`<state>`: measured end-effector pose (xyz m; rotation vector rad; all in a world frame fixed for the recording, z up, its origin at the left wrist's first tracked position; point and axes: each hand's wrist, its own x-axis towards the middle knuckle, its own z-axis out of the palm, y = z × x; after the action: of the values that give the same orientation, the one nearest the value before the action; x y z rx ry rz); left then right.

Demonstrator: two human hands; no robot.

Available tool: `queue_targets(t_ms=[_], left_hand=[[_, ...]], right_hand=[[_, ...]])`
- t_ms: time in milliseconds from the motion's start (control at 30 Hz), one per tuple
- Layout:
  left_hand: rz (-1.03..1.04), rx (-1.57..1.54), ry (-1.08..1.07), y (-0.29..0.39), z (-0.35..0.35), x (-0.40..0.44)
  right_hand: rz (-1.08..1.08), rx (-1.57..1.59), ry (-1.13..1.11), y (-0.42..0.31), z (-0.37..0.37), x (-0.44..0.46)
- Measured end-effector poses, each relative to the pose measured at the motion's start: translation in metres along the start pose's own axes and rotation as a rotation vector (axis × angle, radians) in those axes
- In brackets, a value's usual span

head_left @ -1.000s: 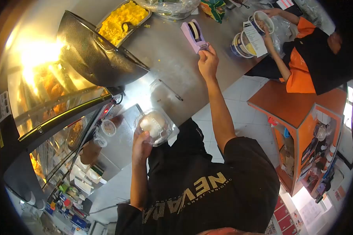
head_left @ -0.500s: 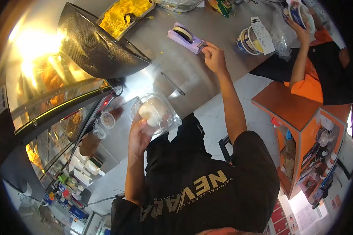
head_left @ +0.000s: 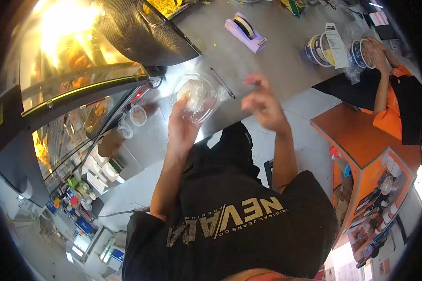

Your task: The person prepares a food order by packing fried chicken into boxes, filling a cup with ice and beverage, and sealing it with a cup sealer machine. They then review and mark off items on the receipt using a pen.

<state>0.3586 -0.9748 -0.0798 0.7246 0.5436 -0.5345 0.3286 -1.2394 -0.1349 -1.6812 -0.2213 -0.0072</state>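
Note:
My left hand (head_left: 182,125) grips a clear plastic clamshell container (head_left: 210,100) by its near edge, thumb on top. Inside it shows something round and whitish (head_left: 192,93). My right hand (head_left: 266,105) is raised right of the container, near the counter's edge, slightly blurred. Its fingers are bent and apart; whether a strip of tape clings to them I cannot make out. Beyond it on the counter sits a lilac tape dispenser (head_left: 258,44) with a roll of tape, untouched. A dark pen (head_left: 223,83) lies between the container and my right hand.
A lit food warmer (head_left: 80,91) and a dark mesh screen (head_left: 145,35) stand at left. Lidded tubs (head_left: 318,50) with a paper slip (head_left: 336,44) sit at right. A co-worker's hands (head_left: 376,54) touch another tub there. An orange cabinet (head_left: 351,136) stands below.
My right hand has let go of the tape dispenser and come back toward the container. My left hand still holds the container. The co-worker's tub has been lowered to the counter.

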Motion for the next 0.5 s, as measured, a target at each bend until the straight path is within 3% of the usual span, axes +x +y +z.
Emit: queue_targets(t_ms=[200, 500], left_hand=[[0.14, 0.037, -0.011, -0.003, 0.018, -0.001], [0.271, 0.047, 0.003, -0.003, 0.021, -0.017]], right_hand=[[-0.007, -0.236, -0.027, -0.065, 0.045, 0.01], [-0.052, -0.349, -0.044, -0.089, 0.068, 0.02]])
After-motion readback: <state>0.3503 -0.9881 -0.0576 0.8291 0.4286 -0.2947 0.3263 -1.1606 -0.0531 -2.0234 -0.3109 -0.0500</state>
